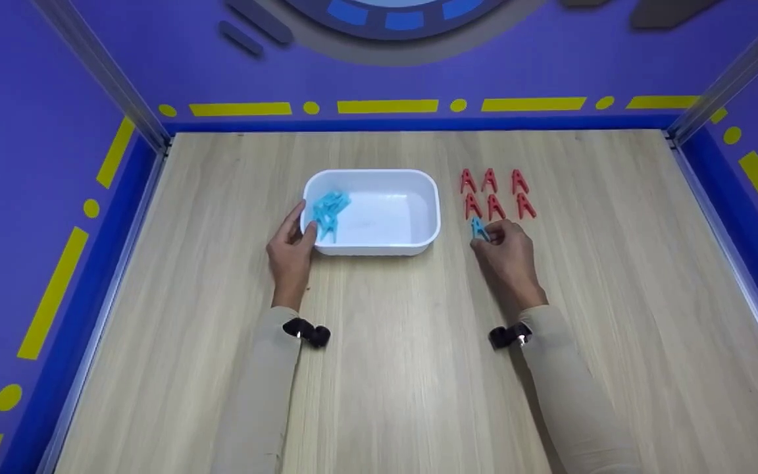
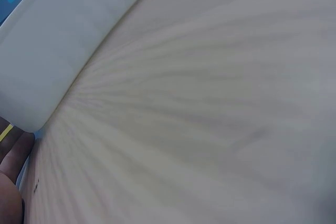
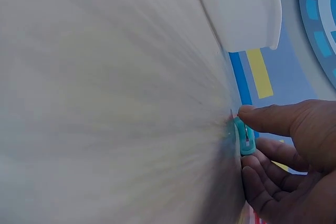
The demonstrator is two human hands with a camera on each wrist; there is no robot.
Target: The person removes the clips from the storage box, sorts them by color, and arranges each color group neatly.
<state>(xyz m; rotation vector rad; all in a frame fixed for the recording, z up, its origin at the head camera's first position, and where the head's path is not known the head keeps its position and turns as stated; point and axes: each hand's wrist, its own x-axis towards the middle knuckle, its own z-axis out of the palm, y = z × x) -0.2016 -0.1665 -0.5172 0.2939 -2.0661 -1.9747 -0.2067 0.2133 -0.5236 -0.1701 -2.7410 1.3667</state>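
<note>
My left hand (image 1: 290, 258) holds the left side of a white plastic tub (image 1: 379, 250), its thumb over the rim and its fingers along the outer wall. Inside the tub, a heap of light blue clothespins (image 1: 330, 204) lies at the left end. To the right of the tub, my right hand (image 1: 512, 255) pinches one light blue clothespin (image 1: 478, 228) at the table surface. The right wrist view shows this clothespin (image 3: 251, 146) between thumb and fingers. Just beyond that hand, several red clothespins (image 1: 494, 207) lie in two rows, legs toward me.
A light wood table (image 1: 385, 368) carries everything. Blue panels with yellow dashes (image 1: 387, 106) enclose it at the back and both sides. Dark wrist cameras are strapped over the left sleeve (image 1: 254, 388) and right sleeve (image 1: 576, 388).
</note>
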